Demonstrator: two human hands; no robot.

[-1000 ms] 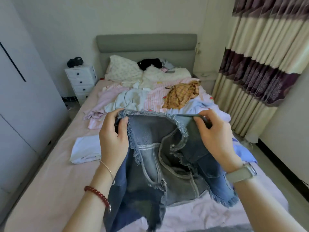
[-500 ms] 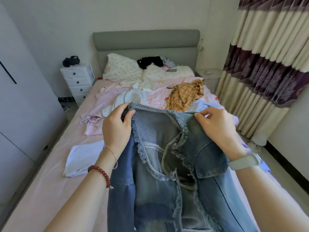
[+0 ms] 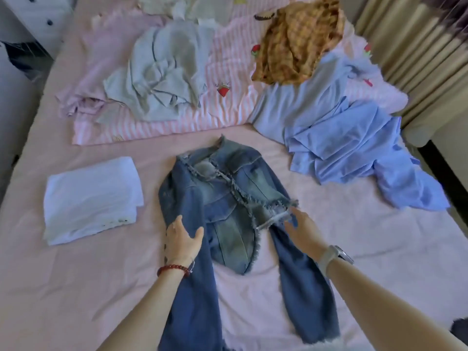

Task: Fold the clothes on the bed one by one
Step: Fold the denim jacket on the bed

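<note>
Pink bed (image 3: 76, 287) fills the view. Across its far half lies a pink striped sheet with strawberry prints (image 3: 228, 72), rumpled. On the right side, a light blue garment (image 3: 336, 138) sprawls unfolded, reaching the bed's right edge near the curtain (image 3: 415, 46). Denim jacket (image 3: 228, 198) lies in the middle of the near half, collar pointing away, frayed hem and edges showing, both sleeves trailing down toward the person. A grey-white garment (image 3: 164, 74) sits crumpled on the striped sheet, upper left. A mustard plaid garment (image 3: 296, 39) is bunched at upper right, touching the blue one. A folded white garment (image 3: 91, 198) lies flat just left of the jacket, not touching it. White drawer unit (image 3: 38, 13) at the top-left corner, off the bed.

Left hand (image 3: 182, 239) rests flat on the jacket's left sleeve near the shoulder, fingers spread, thumb out to the right; red bead bracelet (image 3: 173, 269) on that wrist. Right hand (image 3: 301, 229) is at the frayed right front edge of the jacket, fingers extended and relaxed; blurred, so contact looks likely but a pinch can't be made out. Watch (image 3: 334, 257) on the right wrist.
</note>
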